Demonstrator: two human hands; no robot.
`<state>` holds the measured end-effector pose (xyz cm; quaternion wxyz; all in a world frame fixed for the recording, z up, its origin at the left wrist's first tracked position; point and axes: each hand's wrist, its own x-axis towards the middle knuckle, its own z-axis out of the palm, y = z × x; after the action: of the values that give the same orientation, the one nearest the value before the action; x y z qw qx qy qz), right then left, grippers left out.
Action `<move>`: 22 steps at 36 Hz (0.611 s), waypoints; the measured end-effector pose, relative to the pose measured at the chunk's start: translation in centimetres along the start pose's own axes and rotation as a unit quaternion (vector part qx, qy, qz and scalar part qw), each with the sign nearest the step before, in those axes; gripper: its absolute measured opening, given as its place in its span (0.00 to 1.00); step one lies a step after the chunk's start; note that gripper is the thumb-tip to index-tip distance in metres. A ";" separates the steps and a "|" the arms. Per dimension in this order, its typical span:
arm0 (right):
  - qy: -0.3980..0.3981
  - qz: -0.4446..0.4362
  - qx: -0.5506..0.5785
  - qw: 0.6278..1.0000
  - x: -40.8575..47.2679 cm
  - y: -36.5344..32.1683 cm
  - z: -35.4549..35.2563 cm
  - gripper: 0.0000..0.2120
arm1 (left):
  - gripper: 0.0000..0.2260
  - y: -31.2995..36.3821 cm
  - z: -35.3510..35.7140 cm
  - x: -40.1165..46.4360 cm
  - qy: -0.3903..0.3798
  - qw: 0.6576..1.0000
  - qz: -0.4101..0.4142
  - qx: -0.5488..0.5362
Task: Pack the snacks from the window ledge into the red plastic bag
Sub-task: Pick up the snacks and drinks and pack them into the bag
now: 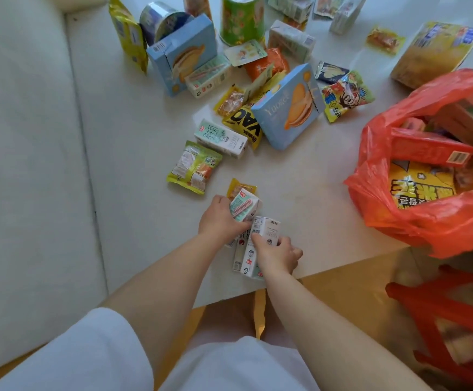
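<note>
Near the front edge of the white ledge (150,136), my left hand (219,218) grips a small mint-and-white drink carton (243,204). My right hand (277,255) holds another white drink carton (266,230), with one more carton lying under it. The red plastic bag (427,221) stands open at the right edge of the ledge, with a red box (430,148) and a yellow packet (418,190) inside. Several snacks lie scattered further back: a blue biscuit box (286,108), a green-yellow packet (194,167), a white carton (221,138).
A second blue box (183,55), a green can (242,19) and a yellow bag (128,32) stand at the back. A large yellow packet (438,52) lies at the far right. A red stool (449,314) stands below the bag. A pale cushion (26,165) fills the left.
</note>
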<state>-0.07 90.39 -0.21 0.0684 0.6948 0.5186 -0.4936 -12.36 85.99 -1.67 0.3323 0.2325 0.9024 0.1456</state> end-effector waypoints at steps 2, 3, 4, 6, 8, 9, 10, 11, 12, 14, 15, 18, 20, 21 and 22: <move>0.013 -0.003 0.005 1.000 0.0 0.2 0.3 0.23 | 0.28 0.1 0.1 -0.2 -0.001 1.000 -0.019 -0.012; 0.018 -0.005 0.010 1.000 -0.1 0.3 0.4 0.23 | 0.26 0.1 0.2 -0.3 -0.002 0.999 -0.031 -0.023; 0.021 -0.006 0.015 1.000 -0.1 0.4 0.5 0.24 | 0.25 0.0 0.2 -0.5 -0.004 0.998 -0.041 -0.036; 0.022 -0.007 0.029 0.999 -0.2 0.5 0.7 0.22 | 0.23 -0.2 0.5 -0.7 -0.007 0.996 -0.057 -0.065; 0.021 -0.004 0.049 0.999 -0.2 0.5 0.9 0.20 | 0.22 -0.3 0.7 -0.9 -0.008 0.993 -0.069 -0.092; 0.020 -0.002 0.061 0.998 -0.2 0.5 1.0 0.19 | 0.21 -0.3 0.7 -1.0 -0.007 0.992 -0.074 -0.103; 0.018 0.001 0.074 0.997 -0.1 0.4 1.0 0.19 | 0.21 -0.4 0.8 -1.2 -0.007 0.990 -0.079 -0.113; 0.016 0.005 0.088 0.996 -0.1 0.4 1.1 0.18 | 0.20 -0.4 0.9 -1.3 -0.007 0.989 -0.085 -0.124; 0.014 0.008 0.098 0.995 -0.1 0.3 1.0 0.19 | 0.19 -0.5 0.9 -1.5 -0.010 0.986 -0.093 -0.138; 0.007 0.013 0.108 0.994 -0.1 0.1 1.0 0.20 | 0.18 -0.6 0.8 -1.8 -0.018 0.979 -0.106 -0.174; 0.004 0.014 0.112 0.994 -0.1 -0.1 1.0 0.20 | 0.17 -0.6 0.7 -1.9 -0.021 0.976 -0.110 -0.189; -0.004 0.013 0.116 0.993 -0.1 -0.4 0.9 0.21 | 0.17 -1.0 0.4 -2.1 -0.020 0.968 -0.121 -0.217; -0.008 0.008 0.101 0.995 0.1 -0.6 0.7 0.21 | 0.17 -1.6 0.3 -2.3 -0.011 0.963 -0.137 -0.232; -0.009 0.003 0.093 0.996 0.2 -0.6 0.5 0.21 | 0.17 -2.1 0.1 -2.5 -0.004 0.960 -0.146 -0.237; -0.010 -0.002 0.085 0.996 0.3 -0.6 0.3 0.22 | 0.17 -2.6 0.0 -2.8 0.002 0.958 -0.156 -0.241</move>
<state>-0.69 90.66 -0.35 0.0131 0.6920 0.4759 -0.5426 -11.32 82.36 -1.27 0.3952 0.0019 0.8662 0.3058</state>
